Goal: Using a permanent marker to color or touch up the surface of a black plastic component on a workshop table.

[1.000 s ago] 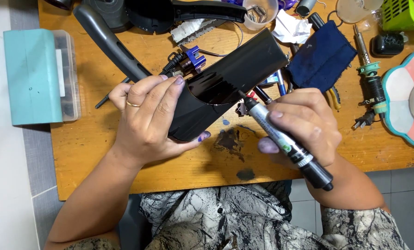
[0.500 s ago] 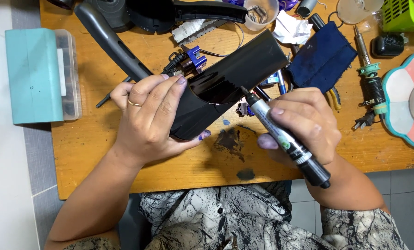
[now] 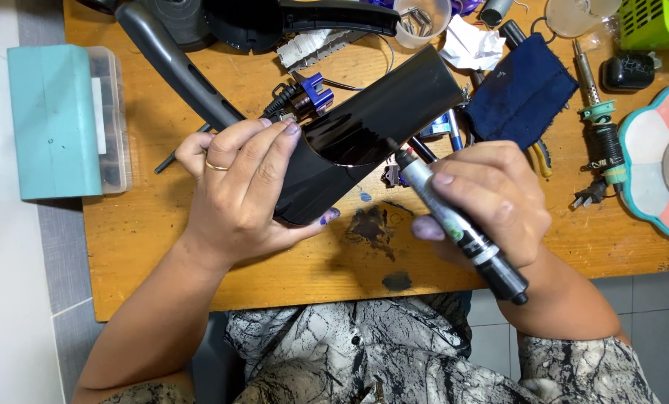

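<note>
While the left hand (image 3: pixel 248 191) gripped the glossy black housing (image 3: pixel 364 127) with its fingers (image 3: pixel 274 161) closed over the lower end, the right hand (image 3: pixel 491 202) held a pen-shaped electric tool (image 3: pixel 454 217), its fingers wrapped around it. The tool's tip touched the edge of the housing, which lay slanted above the wooden tabletop (image 3: pixel 200 247). A dark blue cloth (image 3: pixel 525 93) lay just behind, and a teal box (image 3: pixel 54 120) stood well apart at the left.
</note>
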